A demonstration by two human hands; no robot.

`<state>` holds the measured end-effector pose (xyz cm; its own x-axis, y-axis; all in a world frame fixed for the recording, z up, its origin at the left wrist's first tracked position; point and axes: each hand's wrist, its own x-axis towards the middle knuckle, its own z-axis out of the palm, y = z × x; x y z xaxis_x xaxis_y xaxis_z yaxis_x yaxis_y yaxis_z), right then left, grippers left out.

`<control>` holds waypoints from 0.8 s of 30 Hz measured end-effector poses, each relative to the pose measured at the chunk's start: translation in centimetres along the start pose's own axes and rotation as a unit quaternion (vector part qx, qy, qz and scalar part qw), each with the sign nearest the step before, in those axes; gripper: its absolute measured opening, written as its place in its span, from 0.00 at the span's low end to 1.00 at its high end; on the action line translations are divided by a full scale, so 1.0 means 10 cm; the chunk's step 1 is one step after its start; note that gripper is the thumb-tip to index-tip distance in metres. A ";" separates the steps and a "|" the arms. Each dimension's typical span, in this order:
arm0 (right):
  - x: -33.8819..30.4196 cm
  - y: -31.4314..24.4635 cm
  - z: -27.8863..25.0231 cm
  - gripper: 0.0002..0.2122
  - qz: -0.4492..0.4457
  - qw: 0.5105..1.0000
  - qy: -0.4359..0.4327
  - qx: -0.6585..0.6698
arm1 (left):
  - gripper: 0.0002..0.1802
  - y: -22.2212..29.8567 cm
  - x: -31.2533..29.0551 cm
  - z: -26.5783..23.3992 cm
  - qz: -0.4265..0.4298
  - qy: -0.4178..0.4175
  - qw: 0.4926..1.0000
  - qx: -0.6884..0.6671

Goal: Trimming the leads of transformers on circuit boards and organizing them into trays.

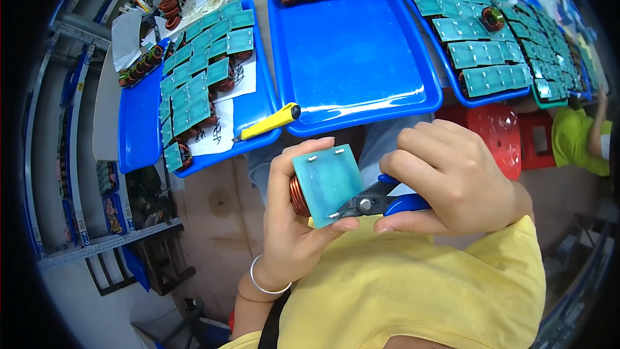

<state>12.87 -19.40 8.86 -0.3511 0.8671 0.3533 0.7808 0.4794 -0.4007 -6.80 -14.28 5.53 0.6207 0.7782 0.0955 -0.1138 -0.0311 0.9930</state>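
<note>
In my left hand (287, 220) I grip a copper-wound coil with a square green base board (327, 184), held in front of my body with the board facing up. Copper windings (299, 195) show at the board's left edge. Two silvery pins stick up near its far edge. My right hand (452, 178) is closed around blue-handled flush cutters (381, 203). Their dark jaws lie against the board's near corner, at a pin there. Whether the blades have met cannot be made out.
A blue tray (355, 58) ahead has a row of green-board coils at its far end. More coils fill the trays at left (268, 139) and right (494, 95). A yellow utility knife (270, 121) rests on the left tray's edge. A person in a lime-green shirt (575, 139) sits far right, beyond a red stool (496, 136).
</note>
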 end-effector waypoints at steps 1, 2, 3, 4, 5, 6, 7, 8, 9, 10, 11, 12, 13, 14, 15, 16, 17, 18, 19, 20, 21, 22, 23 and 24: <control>0.00 0.00 -0.01 0.22 0.001 1.000 0.000 0.000 | 0.41 0.00 0.00 -0.01 -0.001 -0.001 1.000 0.000; 0.00 0.00 -0.02 0.22 -0.003 1.000 -0.008 -0.004 | 0.41 -0.01 0.01 -0.02 0.018 -0.007 0.999 0.047; -0.01 -0.01 -0.02 0.22 -0.007 1.000 -0.015 -0.009 | 0.41 -0.02 0.01 -0.03 0.037 -0.013 0.995 0.095; -0.01 -0.01 -0.03 0.22 -0.006 1.000 -0.016 -0.009 | 0.41 -0.01 0.01 -0.02 0.037 -0.014 0.995 0.094; -0.01 -0.01 -0.03 0.22 -0.012 1.000 -0.013 -0.018 | 0.41 0.00 0.02 -0.02 0.039 -0.011 0.994 0.103; 0.00 -0.01 -0.03 0.22 -0.017 0.999 -0.011 -0.028 | 0.41 0.00 0.02 -0.01 0.041 -0.008 0.993 0.111; 0.00 -0.01 -0.04 0.22 -0.016 0.999 -0.011 -0.028 | 0.41 0.00 0.03 -0.02 0.040 -0.010 0.993 0.110; 0.00 -0.01 -0.05 0.22 -0.018 0.999 -0.009 -0.034 | 0.41 0.01 0.05 -0.04 0.063 -0.020 0.986 0.151; 0.00 0.00 -0.05 0.22 -0.020 0.999 -0.009 -0.040 | 0.41 0.01 0.06 -0.04 0.086 -0.031 0.977 0.192; -0.01 -0.01 -0.05 0.22 -0.021 0.999 -0.008 -0.041 | 0.41 0.03 0.05 -0.03 0.087 -0.031 0.977 0.192; -0.02 -0.01 -0.04 0.22 -0.020 0.999 -0.018 -0.032 | 0.41 0.05 0.03 -0.02 0.068 -0.021 0.981 0.180; -0.02 -0.02 -0.04 0.22 -0.019 0.999 -0.028 -0.024 | 0.41 0.07 0.02 -0.01 0.049 -0.011 0.985 0.167; -0.01 -0.01 -0.04 0.22 -0.018 0.999 -0.028 -0.024 | 0.41 0.06 0.03 -0.01 0.048 -0.012 0.985 0.167; -0.01 -0.01 -0.05 0.19 -0.007 0.999 -0.040 -0.018 | 0.41 0.05 0.03 -0.01 0.044 -0.010 0.986 0.163; 0.00 0.00 -0.06 0.17 0.004 0.999 -0.053 -0.013 | 0.41 0.04 0.04 -0.02 0.041 -0.009 0.986 0.159; 0.00 0.02 -0.05 0.17 0.004 0.999 -0.051 -0.014 | 0.41 0.02 0.03 -0.02 0.042 -0.009 0.986 0.160; -0.01 0.07 -0.05 0.18 0.013 0.998 -0.035 0.049 | 0.44 0.01 0.02 -0.02 0.001 -0.007 0.996 0.084; -0.01 0.11 -0.06 0.19 0.022 0.993 -0.018 0.112 | 0.46 0.00 0.03 -0.01 -0.040 -0.005 0.999 0.008; 0.00 0.16 -0.10 0.20 0.024 0.990 -0.004 0.136 | 0.46 0.00 0.03 0.01 -0.040 -0.005 0.999 0.008; 0.02 0.20 -0.14 0.21 0.025 0.987 0.010 0.159 | 0.49 0.01 0.04 0.04 -0.066 0.021 0.997 -0.041; 0.02 0.21 -0.10 0.23 0.081 0.969 0.034 0.233 | 0.54 0.03 0.05 0.07 -0.092 0.046 0.991 -0.090; 0.04 0.23 -0.06 0.23 0.083 0.969 0.037 0.231 | 0.54 0.05 0.06 0.10 -0.092 0.042 0.991 -0.091; 0.07 0.25 -0.01 0.21 0.079 0.951 0.053 0.293 | 0.53 0.08 0.08 0.12 -0.101 0.048 0.986 -0.126; 0.12 0.27 0.04 0.20 0.073 0.930 0.069 0.354 | 0.52 0.09 0.09 0.13 -0.110 0.053 0.979 -0.161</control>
<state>14.36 -17.02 7.85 -0.1603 0.9277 0.3371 0.2622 0.3693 -0.8915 -5.33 -14.44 6.58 0.5754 0.8054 -0.1425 -0.2366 0.3306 0.9136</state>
